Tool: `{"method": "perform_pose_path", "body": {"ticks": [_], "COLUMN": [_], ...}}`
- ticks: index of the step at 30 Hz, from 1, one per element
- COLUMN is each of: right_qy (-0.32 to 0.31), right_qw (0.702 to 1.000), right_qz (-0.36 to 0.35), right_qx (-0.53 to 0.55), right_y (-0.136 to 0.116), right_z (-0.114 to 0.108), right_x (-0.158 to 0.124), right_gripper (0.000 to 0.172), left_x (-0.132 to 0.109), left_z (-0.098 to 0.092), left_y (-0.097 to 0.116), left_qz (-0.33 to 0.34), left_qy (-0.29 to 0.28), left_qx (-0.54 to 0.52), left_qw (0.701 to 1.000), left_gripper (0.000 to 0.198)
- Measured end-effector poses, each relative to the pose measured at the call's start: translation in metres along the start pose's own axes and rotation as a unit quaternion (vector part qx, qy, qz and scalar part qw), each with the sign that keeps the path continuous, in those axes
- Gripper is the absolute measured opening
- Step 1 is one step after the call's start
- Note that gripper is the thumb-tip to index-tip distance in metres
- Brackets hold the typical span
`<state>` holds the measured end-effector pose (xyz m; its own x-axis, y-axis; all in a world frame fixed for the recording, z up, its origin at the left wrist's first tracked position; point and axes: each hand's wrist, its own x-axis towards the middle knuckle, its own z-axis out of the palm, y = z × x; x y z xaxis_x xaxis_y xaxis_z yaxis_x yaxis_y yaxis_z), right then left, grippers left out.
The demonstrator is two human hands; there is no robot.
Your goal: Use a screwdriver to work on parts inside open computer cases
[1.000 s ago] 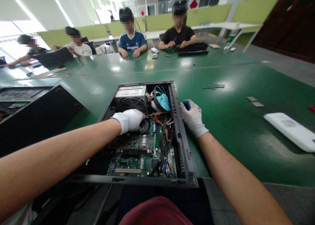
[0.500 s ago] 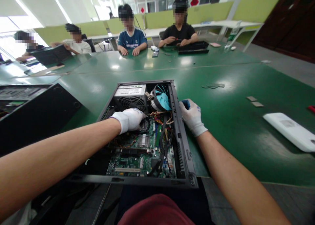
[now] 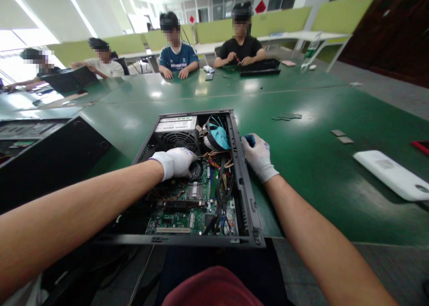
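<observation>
An opened black computer case lies in front of me, its inside facing up. My left hand, in a white glove, reaches into it over the green motherboard. Its fingers are bent down at a black looped cable; the fingertips are hidden, so what they pinch is unclear. Against the case's outer right side, my gloved right hand has curled fingers and grips the frame. A fan with turquoise blades sits tilted beside the power supply. Bundled wires run down the board's right.
A second black case stands at the left. On the green table lie a white device, two small grey pieces and thin dark strips. Across it, several people sit, one working at a black case panel.
The view has shifted slightly. My two hands keep their places at the case. Across the table, a person's hands have moved closer over the black panel.
</observation>
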<state>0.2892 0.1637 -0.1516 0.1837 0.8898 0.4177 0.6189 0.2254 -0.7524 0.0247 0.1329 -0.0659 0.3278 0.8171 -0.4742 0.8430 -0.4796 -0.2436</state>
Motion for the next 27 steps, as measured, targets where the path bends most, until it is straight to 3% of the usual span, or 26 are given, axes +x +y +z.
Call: {"method": "perform_pose_path", "body": {"ticks": [27], "right_qy": [-0.003], "right_qw": [1.000], "right_qz": [-0.010], "right_qx": [-0.010], "right_y": [0.0021], "right_z": [0.0019], "right_x": [0.0006], "right_gripper": [0.034], "left_x": [-0.0014], "left_z": [-0.0028], "left_y": [0.0015], "left_qz": [0.001], "left_qy": [0.006], "left_qx": [-0.008], "left_qw": [1.000], "left_gripper": [0.056]}}
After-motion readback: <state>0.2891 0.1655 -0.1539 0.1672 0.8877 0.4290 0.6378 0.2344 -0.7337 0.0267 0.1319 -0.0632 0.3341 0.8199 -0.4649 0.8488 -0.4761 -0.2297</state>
